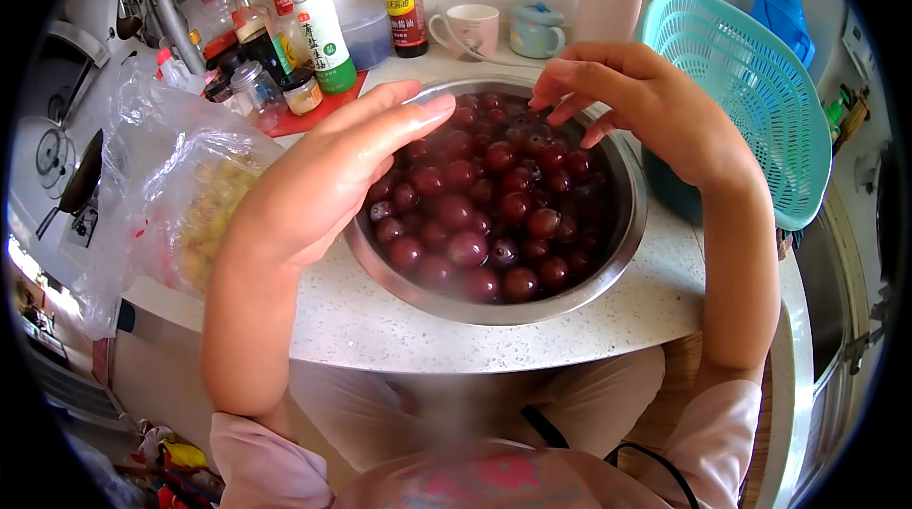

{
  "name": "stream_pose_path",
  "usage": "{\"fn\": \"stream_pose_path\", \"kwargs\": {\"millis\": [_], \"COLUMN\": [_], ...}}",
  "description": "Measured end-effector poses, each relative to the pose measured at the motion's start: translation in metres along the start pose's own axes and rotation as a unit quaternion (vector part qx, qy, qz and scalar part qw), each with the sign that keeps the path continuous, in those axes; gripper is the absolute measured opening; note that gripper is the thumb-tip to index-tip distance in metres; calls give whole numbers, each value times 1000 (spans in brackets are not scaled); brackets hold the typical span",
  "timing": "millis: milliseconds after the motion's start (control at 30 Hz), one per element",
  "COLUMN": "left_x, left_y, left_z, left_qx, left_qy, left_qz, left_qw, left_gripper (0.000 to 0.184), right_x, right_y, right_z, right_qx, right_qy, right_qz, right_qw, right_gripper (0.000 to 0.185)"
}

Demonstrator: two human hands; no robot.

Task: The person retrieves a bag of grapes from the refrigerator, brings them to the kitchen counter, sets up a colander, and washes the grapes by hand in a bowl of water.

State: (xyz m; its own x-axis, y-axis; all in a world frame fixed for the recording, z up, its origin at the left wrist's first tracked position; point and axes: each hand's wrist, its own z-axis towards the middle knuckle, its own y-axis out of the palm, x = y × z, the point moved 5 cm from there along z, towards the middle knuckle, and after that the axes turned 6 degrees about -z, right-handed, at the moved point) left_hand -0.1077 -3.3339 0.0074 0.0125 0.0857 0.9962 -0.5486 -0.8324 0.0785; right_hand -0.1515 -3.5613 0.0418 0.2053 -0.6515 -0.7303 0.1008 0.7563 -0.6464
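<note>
A wide steel basin on the counter holds many round, dark red grapes, which look wet. Over its left rim is my left hand, thumb and forefinger stretched out and apart, with nothing visible in it. My right hand hovers above the far right rim, its fingers loosely bent and spread, holding nothing that I can see. Both palms face inward across the grapes.
A clear plastic bag with yellowish contents lies to the left. Sauce bottles and jars stand behind it on a red mat. Cups are at the back; a turquoise plastic basket leans at right, near a sink.
</note>
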Motion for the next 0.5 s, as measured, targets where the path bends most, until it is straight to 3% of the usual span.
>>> {"fn": "stream_pose_path", "kwargs": {"millis": [100, 200, 300, 400, 500], "left_x": [-1, -1, -16, -23, -23], "left_y": [-8, -14, -14, -10, 1], "left_z": [3, 10, 36, 52, 51], "left_qx": [34, 12, -102, -120, -67], "left_qy": [-15, -40, -42, -105, -76], "left_qz": [23, -24, -6, 3, 53], "left_qw": [999, 999, 994, 987, 993], "left_gripper": [62, 60, 62, 63, 66], "right_x": [14, 18, 27, 27, 31], "right_y": [1, 6, 16, 29, 33], "right_z": [-2, 2, 14, 19, 24], "right_qx": [68, -24, -53, -120, -115], "right_qy": [65, 121, 160, 172, 166], "right_qz": [-31, -107, -145, -168, -109], "right_qw": [995, 987, 975, 963, 973], "right_gripper": [51, 51, 57, 58, 58]}}
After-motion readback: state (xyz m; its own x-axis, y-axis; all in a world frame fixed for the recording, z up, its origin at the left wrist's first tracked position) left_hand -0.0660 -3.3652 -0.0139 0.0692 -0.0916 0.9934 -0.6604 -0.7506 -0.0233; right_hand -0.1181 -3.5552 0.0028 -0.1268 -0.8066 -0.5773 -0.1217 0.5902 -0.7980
